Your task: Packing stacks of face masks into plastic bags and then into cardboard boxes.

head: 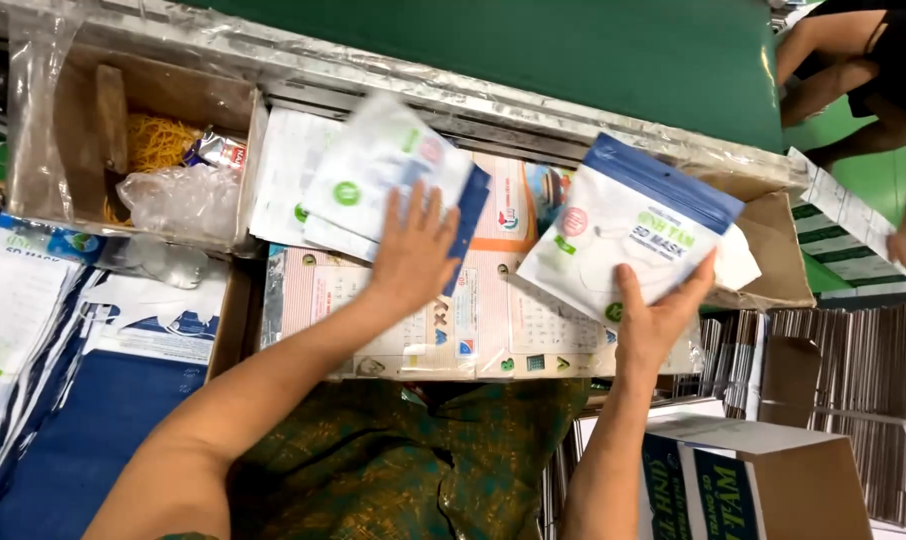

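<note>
My left hand (413, 250) rests flat, fingers spread, on a small stack of white mask pouches (373, 170) with blue tops lying on the worktop. My right hand (658, 315) holds up one white pouch with a blue top band (628, 235), gripped at its lower edge and tilted. Under both hands lies a printed sheet (493, 320) with pale pink panels that covers the work surface.
A cardboard box (73, 130) at the upper left holds yellow rubber bands and clear plastic. Flat blue and white pouches (93, 400) are piled at the left. A green conveyor belt (573, 50) runs along the top. Another person's arms (833, 70) show at the upper right, cartons (763, 480) lower right.
</note>
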